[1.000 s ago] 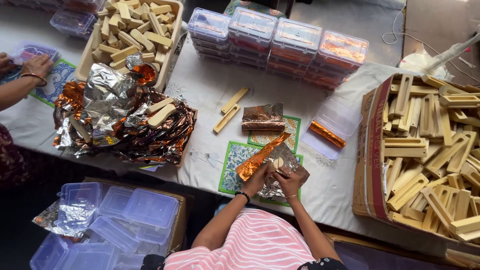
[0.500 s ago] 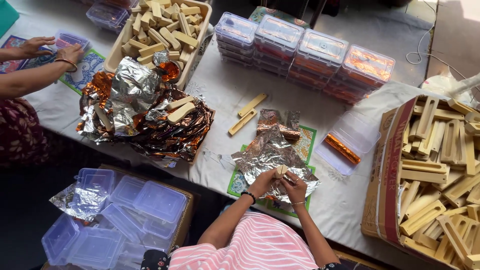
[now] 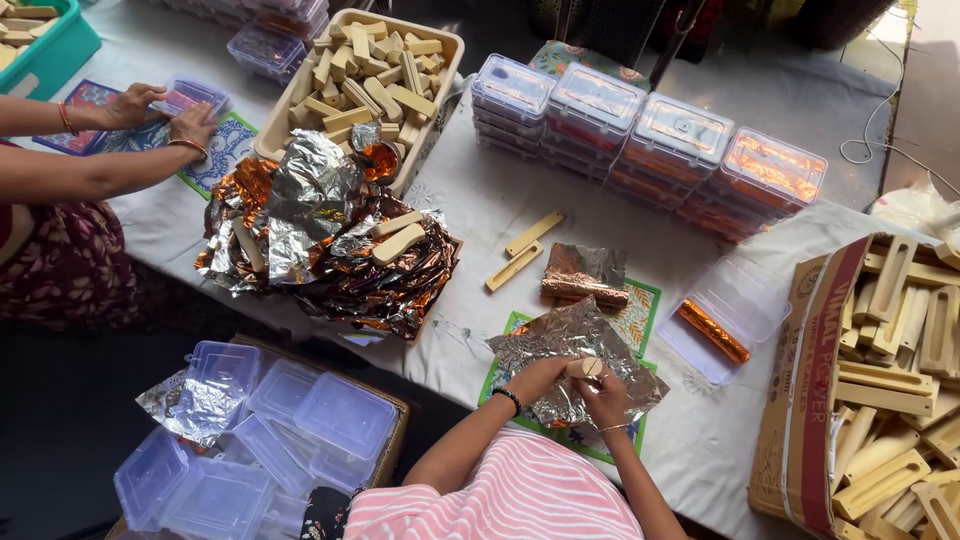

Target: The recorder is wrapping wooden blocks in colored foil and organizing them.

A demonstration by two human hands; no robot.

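My left hand (image 3: 540, 380) and my right hand (image 3: 604, 398) meet over a crinkled silver foil sheet (image 3: 560, 345) spread on a green patterned mat (image 3: 636, 318). Between their fingertips they hold a small pale wooden piece (image 3: 585, 367) that rests on the foil. Just beyond lie a folded copper foil sheet (image 3: 585, 275) and two loose wooden pieces (image 3: 524, 251). To the right, an open clear plastic box (image 3: 728, 300) holds one orange-wrapped bar (image 3: 714, 331).
A heap of silver and copper foil (image 3: 320, 240) lies left of centre, by a tray of wooden pieces (image 3: 370, 75). Stacked filled boxes (image 3: 650, 135) line the back. Cardboard box of wooden pieces (image 3: 890, 380) at right, empty containers (image 3: 260, 430) lower left. Another person's hands (image 3: 165, 115) work at far left.
A second ago my hands held a copper foil piece. Then a silver sheet was spread on the mat, and now both hands hold a wooden piece on it.
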